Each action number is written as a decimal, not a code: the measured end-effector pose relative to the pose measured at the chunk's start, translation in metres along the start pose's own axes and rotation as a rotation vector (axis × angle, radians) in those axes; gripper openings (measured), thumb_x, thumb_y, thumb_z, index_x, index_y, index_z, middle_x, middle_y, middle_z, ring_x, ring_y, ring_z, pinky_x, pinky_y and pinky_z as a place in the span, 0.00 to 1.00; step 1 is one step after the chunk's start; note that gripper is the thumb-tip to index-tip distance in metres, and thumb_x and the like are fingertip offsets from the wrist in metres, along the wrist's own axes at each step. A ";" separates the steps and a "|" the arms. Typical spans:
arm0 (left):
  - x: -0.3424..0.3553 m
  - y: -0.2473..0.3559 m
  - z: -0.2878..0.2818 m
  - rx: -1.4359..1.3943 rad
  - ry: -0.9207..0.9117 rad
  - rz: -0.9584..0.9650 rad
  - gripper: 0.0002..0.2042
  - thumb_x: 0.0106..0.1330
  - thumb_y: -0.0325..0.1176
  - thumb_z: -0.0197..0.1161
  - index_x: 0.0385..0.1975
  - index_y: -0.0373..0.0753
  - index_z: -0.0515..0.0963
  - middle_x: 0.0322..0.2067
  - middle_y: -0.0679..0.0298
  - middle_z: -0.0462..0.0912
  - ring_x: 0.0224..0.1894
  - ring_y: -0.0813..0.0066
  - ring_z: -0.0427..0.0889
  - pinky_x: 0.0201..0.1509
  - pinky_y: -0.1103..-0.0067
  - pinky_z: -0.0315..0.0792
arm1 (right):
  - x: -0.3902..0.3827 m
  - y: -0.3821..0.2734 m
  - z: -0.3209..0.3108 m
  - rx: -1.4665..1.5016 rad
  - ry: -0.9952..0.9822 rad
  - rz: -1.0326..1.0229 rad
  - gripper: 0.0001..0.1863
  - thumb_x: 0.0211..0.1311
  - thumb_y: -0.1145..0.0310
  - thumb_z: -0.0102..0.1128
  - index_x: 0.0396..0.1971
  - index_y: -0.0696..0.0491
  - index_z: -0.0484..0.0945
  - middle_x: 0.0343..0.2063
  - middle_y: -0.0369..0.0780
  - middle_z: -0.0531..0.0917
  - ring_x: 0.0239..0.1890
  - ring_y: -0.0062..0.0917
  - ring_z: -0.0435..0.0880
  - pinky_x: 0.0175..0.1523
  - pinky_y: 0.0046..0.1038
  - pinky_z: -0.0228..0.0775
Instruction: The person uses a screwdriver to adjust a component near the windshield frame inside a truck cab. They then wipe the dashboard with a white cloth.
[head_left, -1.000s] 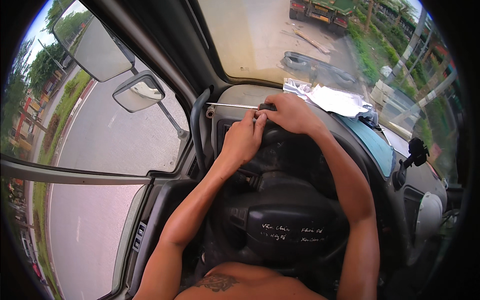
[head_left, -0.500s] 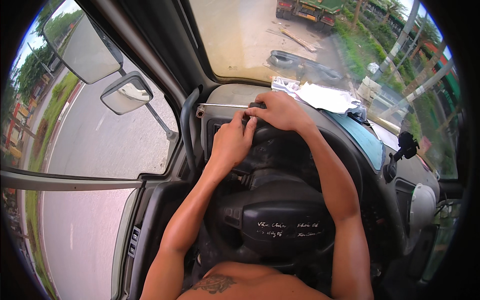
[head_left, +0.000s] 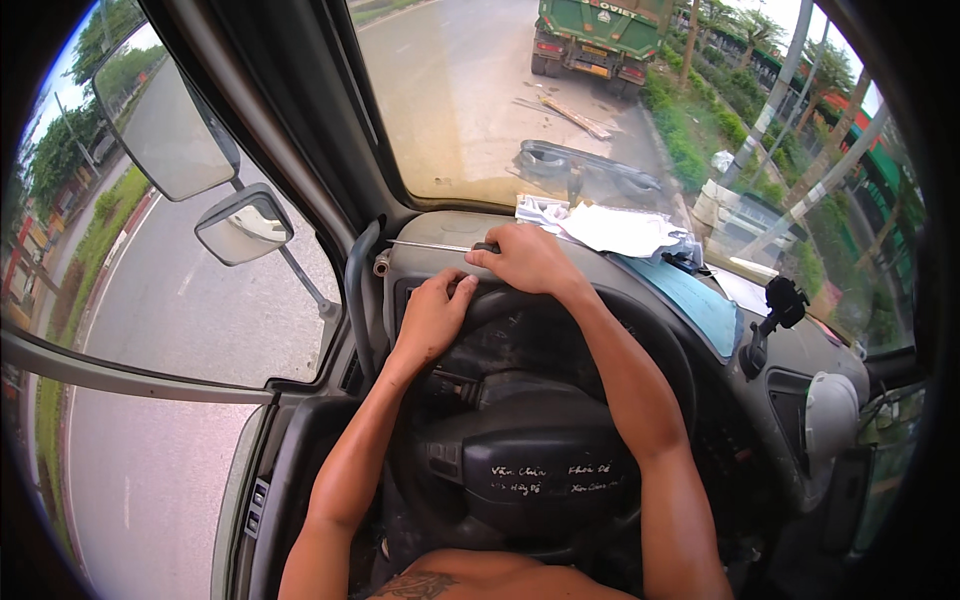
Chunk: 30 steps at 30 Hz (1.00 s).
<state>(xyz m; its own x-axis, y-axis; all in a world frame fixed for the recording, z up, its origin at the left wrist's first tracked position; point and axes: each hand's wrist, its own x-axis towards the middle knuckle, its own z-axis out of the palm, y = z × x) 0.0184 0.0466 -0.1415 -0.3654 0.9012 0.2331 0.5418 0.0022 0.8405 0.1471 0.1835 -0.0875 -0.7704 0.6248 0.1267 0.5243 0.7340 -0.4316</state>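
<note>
In my right hand is a screwdriver, its dark handle gripped and its long metal shaft pointing left above the dashboard. The tip lies close to the grab handle on the windscreen pillar. My left hand is just below and to the left, at the dashboard's near edge beside the steering wheel's rim. Its fingers are bent and drawn together with the thumb near them; whatever they hold, if anything, is hidden. A small round metal socket-like piece shows at the dashboard's left end.
White papers and a blue folder lie on the dashboard, right of my hands. Farther right are a black phone mount and a white helmet. The side window and mirrors are at left; a green truck stands outside.
My left hand has come away from the right hand and sits lower. The screwdriver stays in my right hand, its shaft now tilted slightly. The whole view has shifted a little.
</note>
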 end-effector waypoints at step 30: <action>0.158 -0.107 0.027 -0.693 0.313 -0.274 0.19 0.75 0.43 0.47 0.38 0.32 0.78 0.25 0.59 0.83 0.21 0.73 0.83 0.25 0.79 0.74 | 0.070 0.009 0.008 0.552 -0.346 0.187 0.18 0.72 0.57 0.54 0.52 0.53 0.72 0.20 0.34 0.76 0.18 0.16 0.75 0.23 0.22 0.67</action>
<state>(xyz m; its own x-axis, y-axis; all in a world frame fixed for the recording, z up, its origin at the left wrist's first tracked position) -0.0768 0.2011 -0.2082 -0.6675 0.7445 0.0151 -0.1527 -0.1567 0.9758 0.0953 0.2319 -0.0902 -0.8049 0.5392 -0.2479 0.4686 0.3211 -0.8230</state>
